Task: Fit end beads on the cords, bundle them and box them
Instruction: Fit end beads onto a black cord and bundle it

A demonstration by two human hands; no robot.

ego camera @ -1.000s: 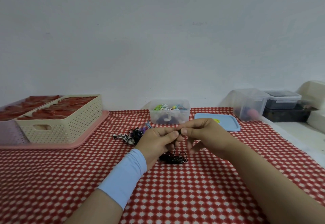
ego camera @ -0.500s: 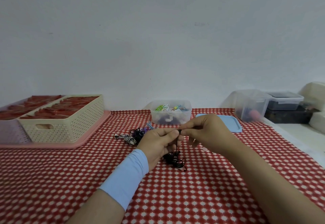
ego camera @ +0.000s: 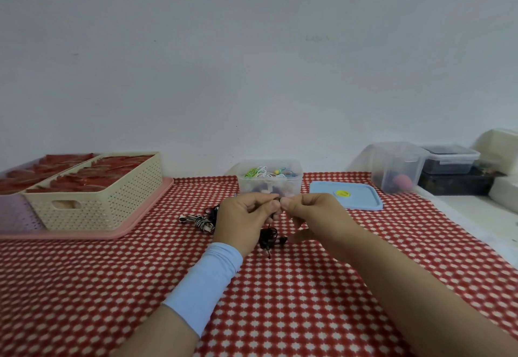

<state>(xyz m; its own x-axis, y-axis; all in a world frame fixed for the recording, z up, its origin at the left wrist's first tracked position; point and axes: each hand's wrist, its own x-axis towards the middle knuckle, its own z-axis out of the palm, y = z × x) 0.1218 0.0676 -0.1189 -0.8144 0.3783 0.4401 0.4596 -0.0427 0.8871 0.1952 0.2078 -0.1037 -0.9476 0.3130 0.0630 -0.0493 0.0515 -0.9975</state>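
Note:
My left hand [ego camera: 246, 219] and my right hand [ego camera: 314, 213] meet fingertip to fingertip over the middle of the table, both pinching the top end of a black cord [ego camera: 268, 239]. The rest of that cord dangles below them as a small tangle just above the cloth. Whether a bead sits between the fingertips is hidden. A black-and-white striped cord [ego camera: 197, 220] and other dark cords lie left of my left hand. A clear box [ego camera: 270, 185] with coloured cords stands right behind my hands.
The box's blue lid [ego camera: 347, 195] lies to its right. A cream basket [ego camera: 95, 191] on a pink tray [ego camera: 117, 232] fills the left. Clear and dark tubs [ego camera: 398, 166] stand at the back right by the edge of the red checked cloth [ego camera: 280, 300].
Both hands have risen a little with the black cord. Its tangle has lifted off the cloth and hangs bunched tighter under my fingers.

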